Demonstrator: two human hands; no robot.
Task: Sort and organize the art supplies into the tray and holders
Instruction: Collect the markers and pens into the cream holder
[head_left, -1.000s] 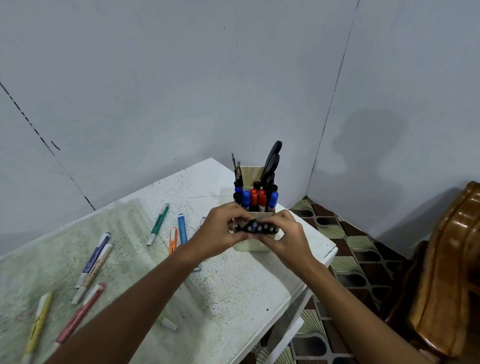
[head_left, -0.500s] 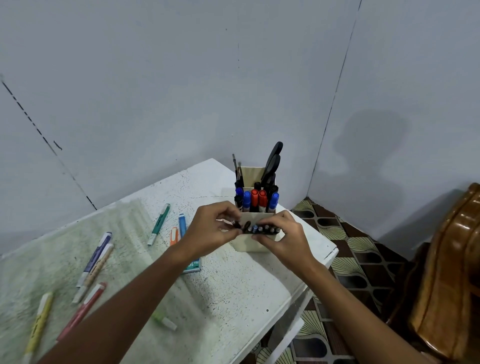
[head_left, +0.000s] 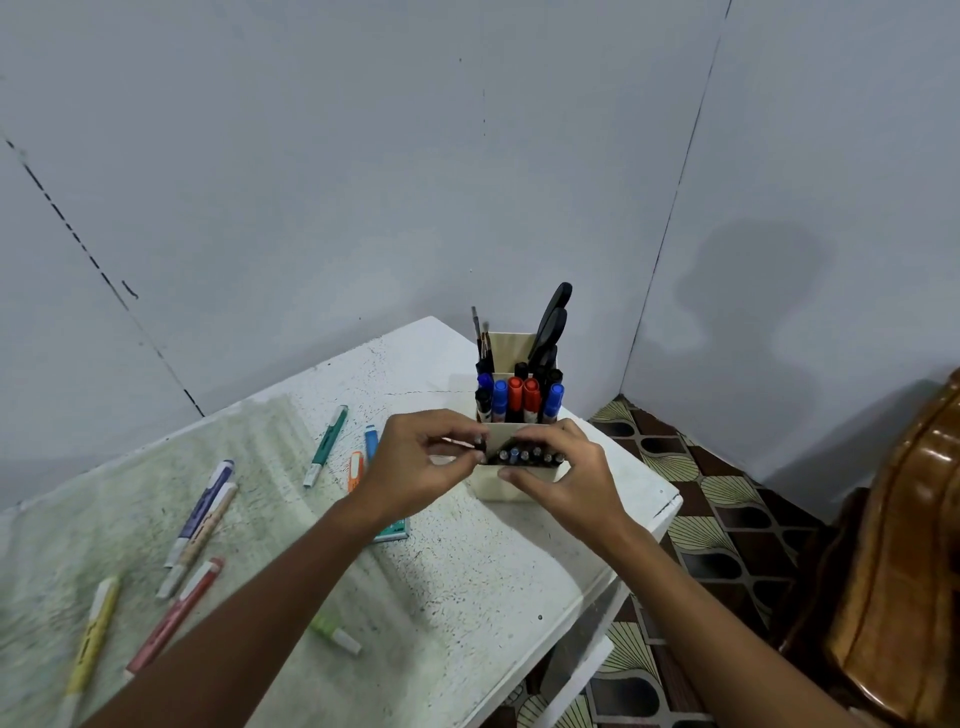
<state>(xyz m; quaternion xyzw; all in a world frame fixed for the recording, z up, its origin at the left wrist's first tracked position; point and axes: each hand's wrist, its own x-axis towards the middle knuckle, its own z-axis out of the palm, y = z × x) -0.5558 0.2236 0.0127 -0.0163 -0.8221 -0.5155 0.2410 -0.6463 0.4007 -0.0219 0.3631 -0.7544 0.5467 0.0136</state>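
Note:
A cream stepped holder (head_left: 514, 480) stands near the table's right corner. Its middle tier holds blue, red and black markers (head_left: 522, 397); its back tier holds black scissors (head_left: 550, 325) and brushes. A row of dark pens (head_left: 527, 456) stands in the low front tier. My left hand (head_left: 421, 460) pinches a dark pen at the row's left end. My right hand (head_left: 558, 475) cups the row's right side, thumb on the holder's front wall. Loose highlighters lie on the table: green (head_left: 326, 445), purple (head_left: 200, 512), yellow (head_left: 93, 634), red (head_left: 174, 618).
The white speckled table (head_left: 467, 571) ends close to the right of the holder. A teal box (head_left: 395, 532) peeks from under my left forearm. An orange item (head_left: 355, 470) and a blue item (head_left: 371, 441) lie near my left hand. A brown wooden chair (head_left: 898, 561) stands at right.
Both hands have lowered the bundle of dark pens into the holder's front tier. My left hand has shifted to pinch the row's left end.

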